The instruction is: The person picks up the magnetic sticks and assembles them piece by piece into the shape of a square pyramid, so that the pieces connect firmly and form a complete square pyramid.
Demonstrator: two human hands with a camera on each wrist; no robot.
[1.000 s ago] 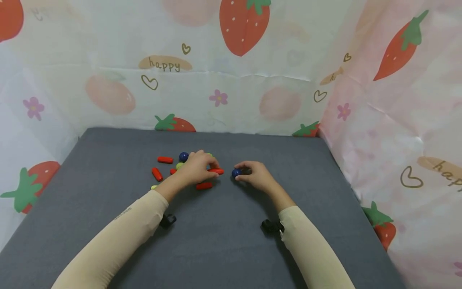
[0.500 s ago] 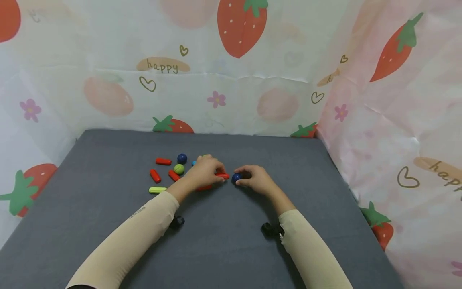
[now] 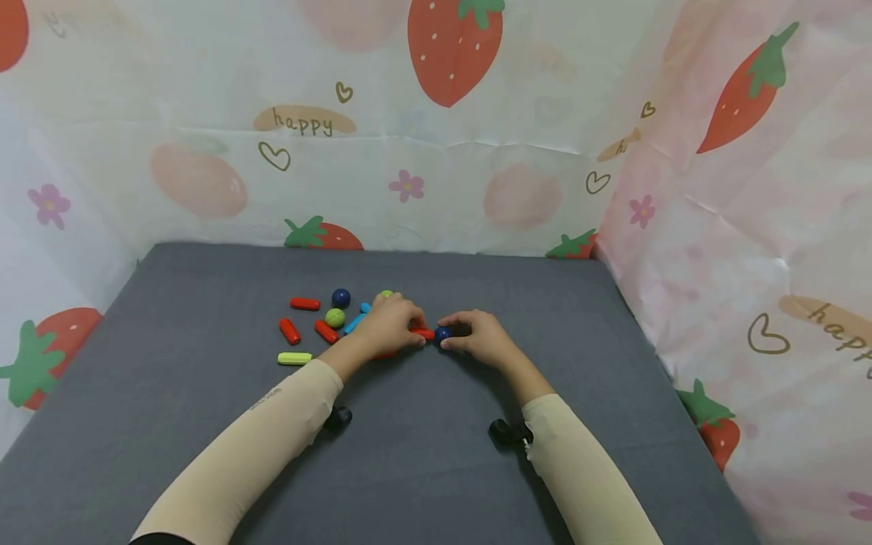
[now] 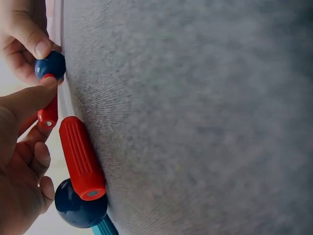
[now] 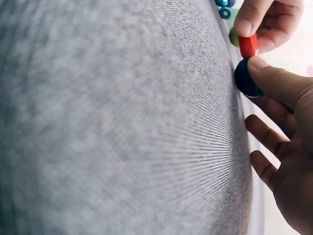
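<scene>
My left hand (image 3: 390,325) pinches a short red rod (image 3: 425,334) between thumb and fingers. A small metal disc shows in its near end in the left wrist view. Opposite it, my right hand (image 3: 481,337) holds a dark blue ball (image 5: 247,81) between thumb and fingers. The rod's far end meets the ball, end-on, close over the grey cloth. In the left wrist view, the other fingers of the left hand are loosely bent beside another red rod (image 4: 82,159) and a second dark blue ball (image 4: 78,208).
Left of the hands on the grey table (image 3: 409,469) lie several red rods (image 3: 305,303), a yellow-green rod (image 3: 294,359), blue rods (image 3: 354,324), a green ball (image 3: 334,318) and a blue ball (image 3: 341,298). A strawberry-print curtain (image 3: 436,189) stands behind.
My left hand has moved right with the red rod, closing the gap to the dark blue ball, and they now meet. The right hand stays nearly in place, still holding the ball.
</scene>
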